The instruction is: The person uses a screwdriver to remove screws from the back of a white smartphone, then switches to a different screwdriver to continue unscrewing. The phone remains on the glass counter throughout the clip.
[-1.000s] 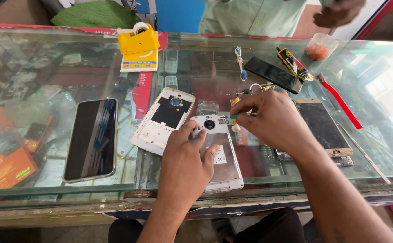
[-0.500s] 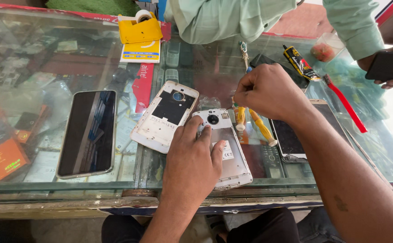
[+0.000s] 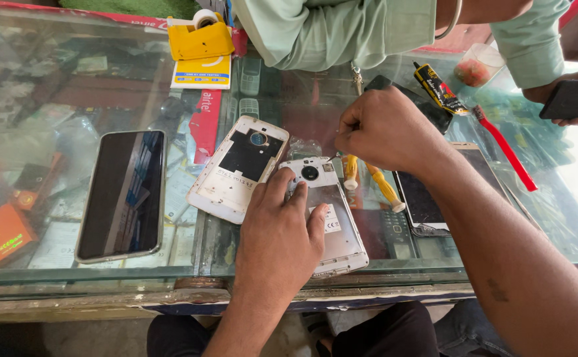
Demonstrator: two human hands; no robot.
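Note:
An opened white phone (image 3: 332, 221) lies back-up on the glass counter (image 3: 90, 86), its camera ring showing. My left hand (image 3: 279, 238) rests flat on it, fingers spread over its middle, holding it down. My right hand (image 3: 388, 129) hovers just beyond the phone's top end with its fingers curled into a fist; anything inside it is hidden. Two yellow-handled screwdrivers (image 3: 385, 188) lie on the glass under that hand. A detached white back cover (image 3: 236, 168) lies to the left of the phone, touching it.
A black smartphone (image 3: 122, 193) lies at the left, another screen-up phone (image 3: 428, 198) at the right. Beyond are a yellow tape dispenser (image 3: 200, 36), a glue tube (image 3: 438, 89), a red brush (image 3: 504, 145) and a plastic cup (image 3: 477, 64). Another person's hand (image 3: 567, 106) in a green sleeve holds a dark phone.
My right hand has lifted off the phone's top edge toward the far side, uncovering the yellow screwdrivers. The other person has leaned over the counter and taken up a dark phone. My left hand stays.

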